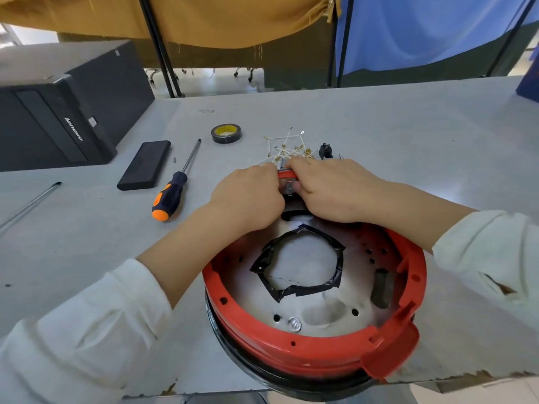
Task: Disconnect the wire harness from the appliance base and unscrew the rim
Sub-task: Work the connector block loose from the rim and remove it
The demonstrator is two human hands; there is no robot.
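Observation:
The appliance base [315, 313] lies upside down at the table's front edge, a metal plate ringed by a red rim [294, 355] with screw holes. A taped black-edged opening [297, 265] sits in the plate's middle. At the rim's far side, my left hand [250, 196] and my right hand [332, 189] meet, fingers curled round a small metal part and the red rim edge [287, 174]. The wire harness [287, 150], white wires with brass terminals, fans out on the table just beyond my fingers. What my fingertips pinch is hidden.
An orange-and-black screwdriver [175, 188] lies left of my hands, beside a black flat case [144, 164]. A roll of black tape [226, 133], a small black switch [325, 151], a metal rod [29, 204] and a black computer tower [61, 112] stand around.

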